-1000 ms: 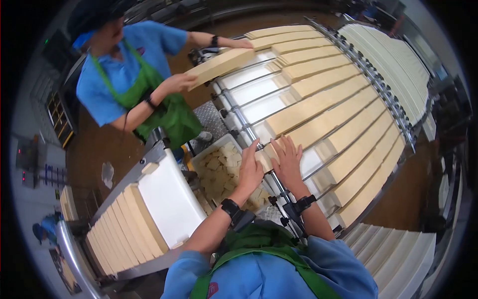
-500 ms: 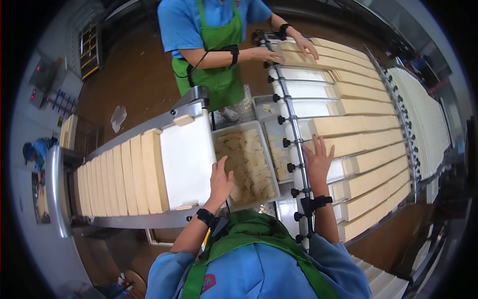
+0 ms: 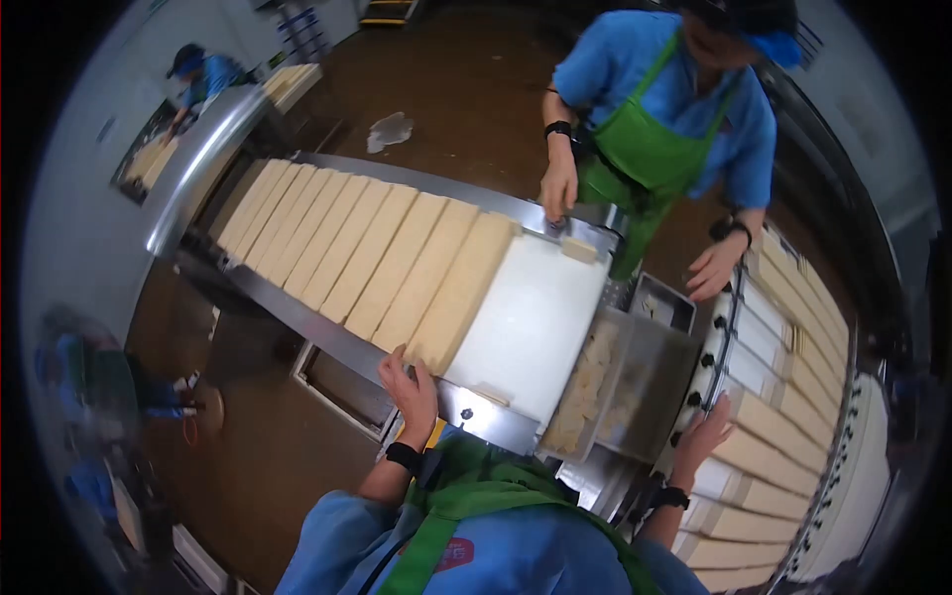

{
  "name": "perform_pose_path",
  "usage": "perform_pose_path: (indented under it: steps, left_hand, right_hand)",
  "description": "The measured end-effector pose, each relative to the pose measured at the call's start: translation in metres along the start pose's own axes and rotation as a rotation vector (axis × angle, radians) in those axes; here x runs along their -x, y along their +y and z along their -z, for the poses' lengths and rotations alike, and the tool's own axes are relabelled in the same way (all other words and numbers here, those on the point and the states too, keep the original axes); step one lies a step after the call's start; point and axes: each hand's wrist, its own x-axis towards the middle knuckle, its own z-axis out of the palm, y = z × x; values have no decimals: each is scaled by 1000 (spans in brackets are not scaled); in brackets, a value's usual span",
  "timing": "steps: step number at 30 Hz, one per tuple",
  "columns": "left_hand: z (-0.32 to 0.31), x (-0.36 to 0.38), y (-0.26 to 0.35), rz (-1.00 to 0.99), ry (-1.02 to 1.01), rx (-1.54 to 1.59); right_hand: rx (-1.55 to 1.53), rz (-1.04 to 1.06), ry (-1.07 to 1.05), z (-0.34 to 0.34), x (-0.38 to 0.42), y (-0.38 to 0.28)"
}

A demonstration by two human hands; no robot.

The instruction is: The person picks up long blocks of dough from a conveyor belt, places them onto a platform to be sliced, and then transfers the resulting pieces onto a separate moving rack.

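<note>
My left hand (image 3: 409, 392) is at the near end of a long cream-coloured slab (image 3: 463, 293), fingertips right at its corner and fingers apart. That slab is the last in a row of similar slabs on the left conveyor, beside the bare white belt (image 3: 535, 317). A small cut piece (image 3: 491, 395) lies on the near edge of that belt. My right hand (image 3: 702, 436), fingers stretched out, is beside the rail of the right conveyor, close to the ends of more cream slabs (image 3: 778, 426). Neither hand holds anything.
Between the conveyors stands a bin (image 3: 617, 382) with cream scraps, next to a smaller grey tray (image 3: 664, 302). A co-worker in a green apron (image 3: 654, 129) stands across from me, one hand at the left conveyor's end. A metal arch (image 3: 213, 164) spans the left conveyor.
My view has turned left. My left hand has moved from over the scrap bin to the slab's near end. The co-worker's hands have left the slabs on the right conveyor.
</note>
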Motion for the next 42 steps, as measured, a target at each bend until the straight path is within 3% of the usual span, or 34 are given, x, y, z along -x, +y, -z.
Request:
perform_pose_path:
  steps: [1, 3, 5, 9, 12, 14, 15, 17, 21, 23, 24, 25, 28, 30, 32, 36, 40, 42]
  left_hand:
    - [3, 0, -6, 11, -14, -96]
    - [6, 0, -15, 33, -31, -188]
    - [0, 1, -13, 91, -160, -137]
    - [0, -4, 0, 78, -206, -153]
    - [-4, -10, 7, 69, -263, -78]
    - [-4, -13, 12, 57, -272, -96]
    - [-4, -15, 14, 74, -297, -105]
    - [-2, -18, 16, 98, -340, -122]
    - [0, -22, 22, 168, -405, -137]
    - [-1, -22, 22, 168, -418, -168]
    - [-1, -22, 24, 171, -419, -167]
    - [-1, -23, 27, 183, -432, -180]
    - [-6, -20, 32, 198, -452, -209]
    - [-10, -17, 35, 197, -460, -224]
    - [-15, -14, 39, 168, -444, -280]
    - [-25, -7, 44, 162, -439, -301]
    - [-30, -4, 54, 45, -510, -324]
    - [-35, -9, 53, -43, -540, -312]
  right_hand:
    - [-6, 32, 4, 2, -14, -36]
    - [-487, 225, -88, -4, -40, -122]
    - [-542, 458, -126, -19, -61, -210]
    - [-757, 750, -247, -49, -89, -354]
    - [-679, 804, -306, -95, -99, -425]
    - [-372, 746, -309, -146, -102, -450]
    - [-369, 748, -306, -148, -112, -461]
    - [-70, 601, -501, -149, -126, -479]
    - [-87, 644, -484, -197, -130, -469]
    - [-905, 429, -661, -288, -116, -451]
    - [-1314, 288, -722, -303, -117, -446]
    - [-1363, 275, -797, -297, -118, -449]
    - [-1160, 413, -862, -257, -121, -449]
    - [-917, 531, -735, -234, -126, -444]
    - [-616, 598, -474, -218, -124, -438]
    - [-411, 542, -173, -221, -123, -410]
    - [-307, 689, -208, -287, -129, -299]
    - [-122, 693, -251, -256, -129, -262]
